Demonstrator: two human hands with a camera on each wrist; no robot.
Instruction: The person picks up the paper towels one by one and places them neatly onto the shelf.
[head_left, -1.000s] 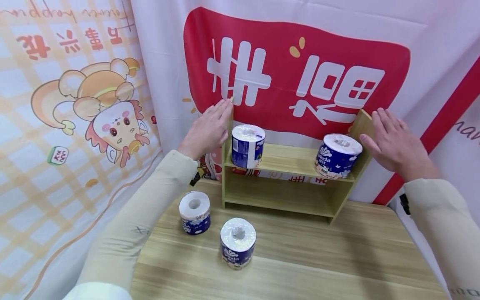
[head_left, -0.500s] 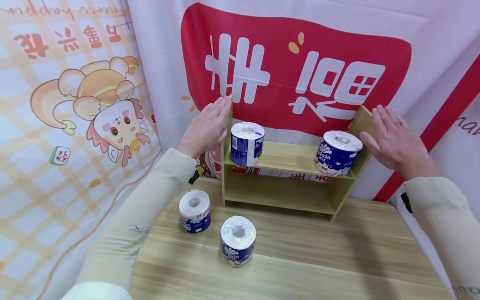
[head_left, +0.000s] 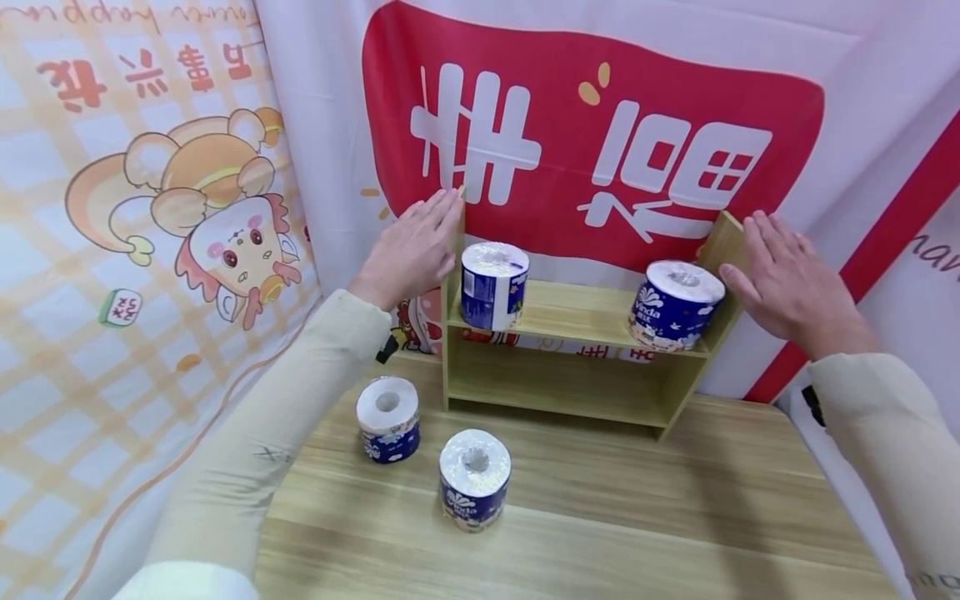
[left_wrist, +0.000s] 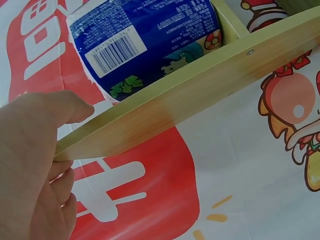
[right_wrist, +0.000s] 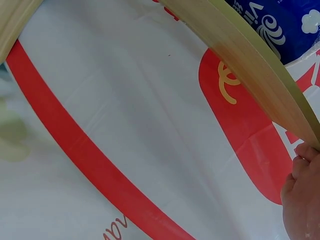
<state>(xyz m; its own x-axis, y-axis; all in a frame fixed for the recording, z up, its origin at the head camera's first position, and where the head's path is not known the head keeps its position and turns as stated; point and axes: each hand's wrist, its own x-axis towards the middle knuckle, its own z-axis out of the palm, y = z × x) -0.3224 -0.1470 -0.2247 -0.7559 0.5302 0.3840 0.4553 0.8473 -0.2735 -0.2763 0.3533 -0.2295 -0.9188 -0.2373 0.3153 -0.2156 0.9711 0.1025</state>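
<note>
A small wooden shelf [head_left: 570,392] stands at the back of the table. My left hand [head_left: 411,250] rests against its left side panel near the top, fingers straight; in the left wrist view its thumb lies by the panel edge and its fingers on the outer face. Against the right side panel, my right hand [head_left: 797,283] presses with extended fingers. On the shelf's upper board sit two blue-wrapped toilet paper rolls, a left roll [head_left: 495,292] and a right roll [head_left: 675,308], each close to a side panel.
Two more toilet paper rolls stand upright on the wooden table [head_left: 600,533]: one roll [head_left: 388,425] near the left forearm, another roll [head_left: 474,483] in front of the shelf. A printed cloth [head_left: 330,150] hangs behind and to the left.
The view has shifted slightly, so the shelf and rolls appear a little higher. Both hands stay on the side panels, and the rolls keep their places.
</note>
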